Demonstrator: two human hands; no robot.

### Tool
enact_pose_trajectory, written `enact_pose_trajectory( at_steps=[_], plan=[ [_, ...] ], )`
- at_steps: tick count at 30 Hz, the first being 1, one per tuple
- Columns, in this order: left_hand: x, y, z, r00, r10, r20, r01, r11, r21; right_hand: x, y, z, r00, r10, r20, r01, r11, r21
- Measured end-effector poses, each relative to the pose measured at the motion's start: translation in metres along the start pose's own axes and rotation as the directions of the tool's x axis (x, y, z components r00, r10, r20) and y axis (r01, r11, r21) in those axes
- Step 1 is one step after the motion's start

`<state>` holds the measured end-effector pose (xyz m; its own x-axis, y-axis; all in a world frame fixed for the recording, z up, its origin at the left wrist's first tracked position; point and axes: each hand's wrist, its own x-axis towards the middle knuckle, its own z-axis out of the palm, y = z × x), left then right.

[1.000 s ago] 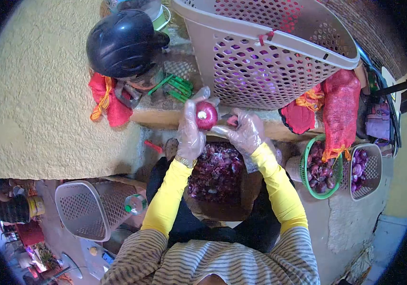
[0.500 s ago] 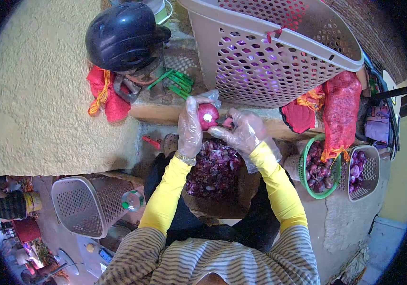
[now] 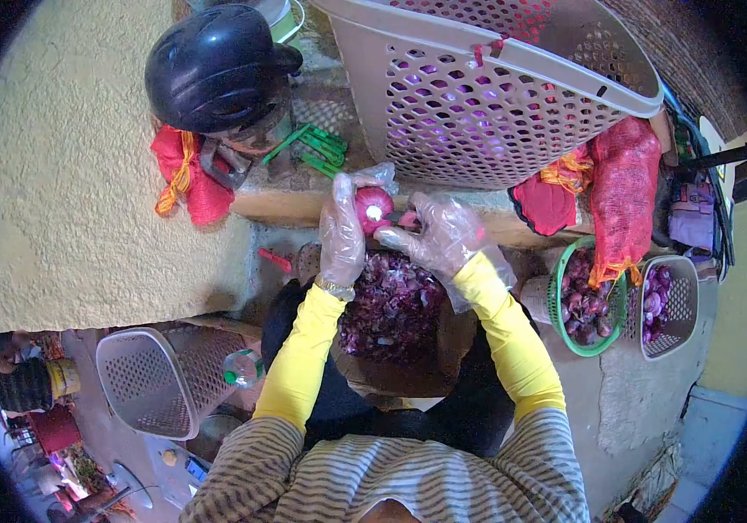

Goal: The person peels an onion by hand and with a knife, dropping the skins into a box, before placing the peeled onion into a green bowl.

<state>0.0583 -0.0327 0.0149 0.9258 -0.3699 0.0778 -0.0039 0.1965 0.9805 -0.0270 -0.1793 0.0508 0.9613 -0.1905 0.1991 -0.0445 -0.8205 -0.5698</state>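
A red onion (image 3: 374,209) with a pale cut end sits in my left hand (image 3: 341,235), its gloved fingers wrapped round the far side. Close on the right, my right hand (image 3: 443,234) is closed, thumb reaching to the onion's edge. Something small and pinkish-red (image 3: 409,220) shows between its fingers, too small to name. Both hands wear clear plastic gloves, loose at the ends. Below them, between my knees, a box (image 3: 391,376) holds a heap of purple onion skins (image 3: 391,314).
A large perforated basket (image 3: 478,113) stands on the ledge ahead, beside a dark helmet (image 3: 212,70) and green plastic pieces (image 3: 321,148). On the right are a red mesh sack (image 3: 624,192), a green basket of onions (image 3: 556,301) and a grey basket (image 3: 674,327). Another basket (image 3: 142,383) lies left, near a bottle (image 3: 241,370).
My hands and the onion have shifted slightly left and up in the view. The surroundings on the ledge shift a little the same way. Both hands keep their hold.
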Motion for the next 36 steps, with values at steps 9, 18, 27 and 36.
enact_pose_trajectory(
  at_steps=[9, 18, 27, 36],
  plan=[
    [-0.002, 0.007, 0.003, 1.0, -0.004, -0.02, 0.004, 1.0, -0.008, 0.001, -0.003, -0.004, 1.0, -0.017, 0.008, 0.017, 1.0, 0.008],
    [-0.003, 0.01, 0.001, 0.999, 0.033, 0.0, -0.033, 0.998, 0.048, 0.003, 0.0, -0.004, 0.998, -0.058, 0.038, 0.057, 0.998, 0.018],
    [-0.003, 0.015, 0.001, 0.997, 0.064, 0.042, -0.069, 0.991, 0.118, 0.004, 0.009, 0.0, 0.98, -0.032, 0.195, 0.022, 0.998, 0.054],
    [-0.002, 0.009, -0.001, 0.998, -0.069, -0.01, 0.069, 0.997, 0.045, 0.003, 0.01, -0.004, 0.973, -0.156, 0.171, 0.158, 0.987, 0.001]
  ],
)
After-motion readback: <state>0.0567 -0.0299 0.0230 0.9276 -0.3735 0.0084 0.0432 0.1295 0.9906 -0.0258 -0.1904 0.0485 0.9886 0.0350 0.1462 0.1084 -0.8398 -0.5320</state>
